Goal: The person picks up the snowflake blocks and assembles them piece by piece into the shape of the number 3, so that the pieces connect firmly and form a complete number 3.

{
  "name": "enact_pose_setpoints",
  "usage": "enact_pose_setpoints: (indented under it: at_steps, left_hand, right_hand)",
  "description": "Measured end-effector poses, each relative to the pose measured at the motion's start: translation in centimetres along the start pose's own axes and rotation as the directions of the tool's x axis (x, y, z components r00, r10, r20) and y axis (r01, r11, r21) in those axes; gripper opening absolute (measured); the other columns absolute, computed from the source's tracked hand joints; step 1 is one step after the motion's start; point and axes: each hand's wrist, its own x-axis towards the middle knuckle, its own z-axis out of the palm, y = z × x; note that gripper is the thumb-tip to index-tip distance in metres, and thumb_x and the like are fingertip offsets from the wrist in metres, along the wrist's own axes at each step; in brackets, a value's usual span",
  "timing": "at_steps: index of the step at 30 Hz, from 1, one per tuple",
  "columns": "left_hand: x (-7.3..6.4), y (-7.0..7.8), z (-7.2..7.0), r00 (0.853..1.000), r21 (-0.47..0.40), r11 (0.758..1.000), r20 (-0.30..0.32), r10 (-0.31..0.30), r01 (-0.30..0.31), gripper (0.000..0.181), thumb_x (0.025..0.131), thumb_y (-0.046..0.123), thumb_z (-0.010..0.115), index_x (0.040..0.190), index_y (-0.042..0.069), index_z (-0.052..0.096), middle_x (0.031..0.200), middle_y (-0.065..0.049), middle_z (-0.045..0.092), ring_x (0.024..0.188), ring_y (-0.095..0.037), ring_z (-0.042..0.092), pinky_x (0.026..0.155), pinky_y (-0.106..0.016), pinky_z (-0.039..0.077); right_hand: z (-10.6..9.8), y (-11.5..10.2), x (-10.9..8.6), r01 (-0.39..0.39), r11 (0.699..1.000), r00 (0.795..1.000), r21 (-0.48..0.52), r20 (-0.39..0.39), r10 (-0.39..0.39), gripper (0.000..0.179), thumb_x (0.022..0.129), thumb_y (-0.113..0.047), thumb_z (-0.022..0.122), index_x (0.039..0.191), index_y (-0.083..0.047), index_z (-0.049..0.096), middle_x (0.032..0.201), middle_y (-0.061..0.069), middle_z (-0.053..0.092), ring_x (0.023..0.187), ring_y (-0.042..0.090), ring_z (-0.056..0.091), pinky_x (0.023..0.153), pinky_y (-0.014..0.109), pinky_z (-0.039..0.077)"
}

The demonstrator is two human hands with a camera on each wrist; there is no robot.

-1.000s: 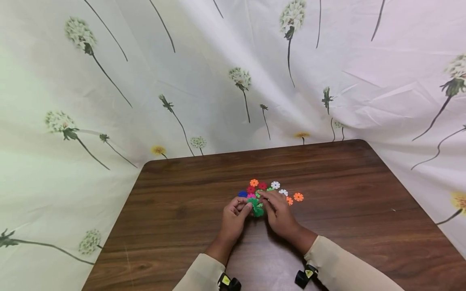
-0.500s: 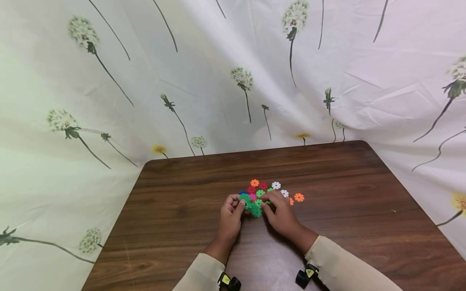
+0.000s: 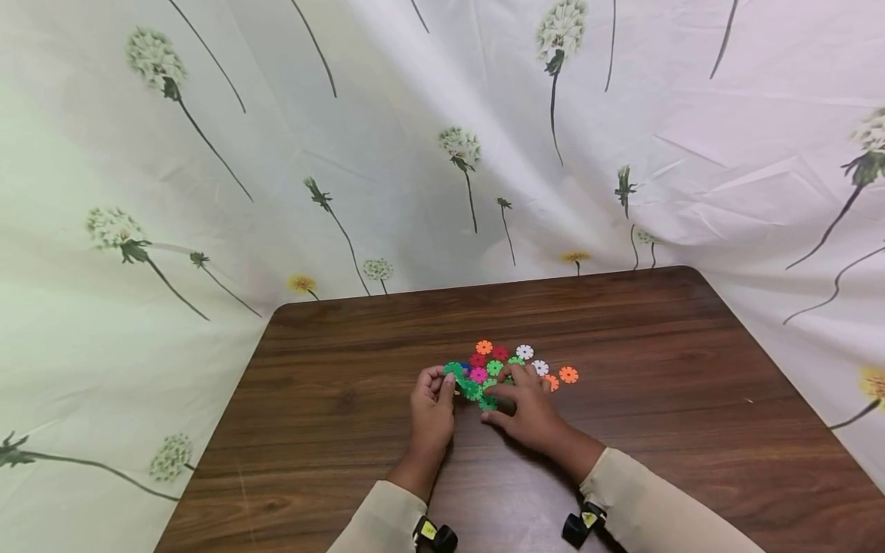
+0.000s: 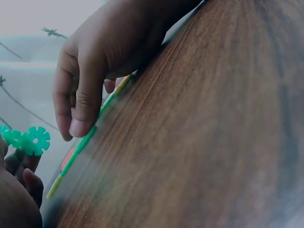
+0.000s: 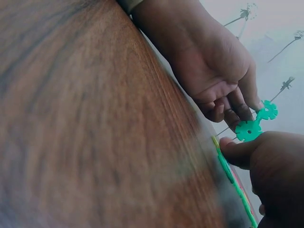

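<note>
My left hand [image 3: 432,411] pinches a short chain of interlocked green flower-shaped plastic discs [image 3: 472,390] between thumb and fingers. Two linked discs [image 5: 249,131] show plainly in the right wrist view, rising from the left fingertips. The right hand [image 3: 528,411] hovers low over the table at the chain's right end, thumb and fingers apart, with a green disc [image 3: 488,402] appearing between them in the head view. From the left wrist view, the right hand [image 4: 92,90] looks apart from the held chain [image 4: 37,140], above loose discs lying flat. Its curled fingertips partly hide those discs.
Loose flower discs lie beyond the hands: orange [image 3: 484,348], dark red [image 3: 499,352], pink [image 3: 478,375], white [image 3: 525,352], and light green [image 3: 494,368]. Another orange disc [image 3: 568,375] lies farthest right. The brown wooden table [image 3: 332,430] ends at a flower-print cloth [image 3: 387,192].
My left hand has moved left with the green chain, which now stretches out more. The right hand's thumb has come down toward the near side and spread from the fingers.
</note>
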Motion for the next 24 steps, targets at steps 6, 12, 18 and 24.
enact_pose_setpoints:
  at_steps: [6, 12, 18, 24]
  left_hand:
    - [0.09, -0.03, -0.03, 1.0, -0.006, 1.0, -0.021, 0.0, -0.001, 0.013, 0.112, 0.001, 0.056, 0.121, -0.008, 0.06, 0.11, -0.027, 0.076, 0.075, -0.012, 0.057, 0.062, -0.018, 0.046]
    - [0.07, 0.09, -0.11, 1.0, -0.012, 1.0, -0.01, 0.004, -0.004, 0.013, 0.113, 0.002, 0.056, 0.122, -0.007, 0.059, 0.109, -0.028, 0.075, 0.073, -0.013, 0.054, 0.061, -0.019, 0.045]
    - [-0.05, 0.15, -0.29, 1.0, 0.003, 1.0, -0.001, 0.002, -0.002, 0.015, 0.114, 0.004, 0.055, 0.125, -0.004, 0.059, 0.11, -0.028, 0.076, 0.07, -0.011, 0.052, 0.06, -0.019, 0.044]
    - [-0.04, 0.23, -0.21, 1.0, 0.02, 1.0, -0.013, -0.001, 0.001, 0.014, 0.113, 0.004, 0.056, 0.125, -0.003, 0.059, 0.11, -0.027, 0.077, 0.074, -0.016, 0.056, 0.063, -0.019, 0.046]
  right_hand:
    - [0.03, -0.16, -0.07, -0.017, 1.0, 0.999, -0.024, 0.031, 0.018, 0.023, 0.091, -0.027, 0.092, 0.112, -0.019, 0.087, 0.128, 0.008, 0.06, 0.126, 0.035, 0.044, 0.099, 0.063, 0.03]
    - [0.19, 0.04, -0.08, 0.017, 0.999, 1.0, -0.042, 0.021, -0.016, 0.023, 0.092, -0.027, 0.09, 0.114, -0.019, 0.087, 0.129, 0.007, 0.06, 0.125, 0.032, 0.044, 0.096, 0.059, 0.028]
    - [0.08, 0.13, -0.09, 0.044, 0.998, 0.997, -0.052, 0.058, -0.041, 0.02, 0.097, -0.027, 0.085, 0.115, -0.019, 0.084, 0.134, 0.008, 0.061, 0.128, 0.034, 0.043, 0.097, 0.06, 0.027]
    - [0.07, 0.0, -0.06, 0.03, 0.999, 0.998, -0.028, 0.057, -0.028, 0.016, 0.096, -0.024, 0.085, 0.107, -0.018, 0.076, 0.137, 0.011, 0.057, 0.134, 0.038, 0.042, 0.097, 0.061, 0.027]
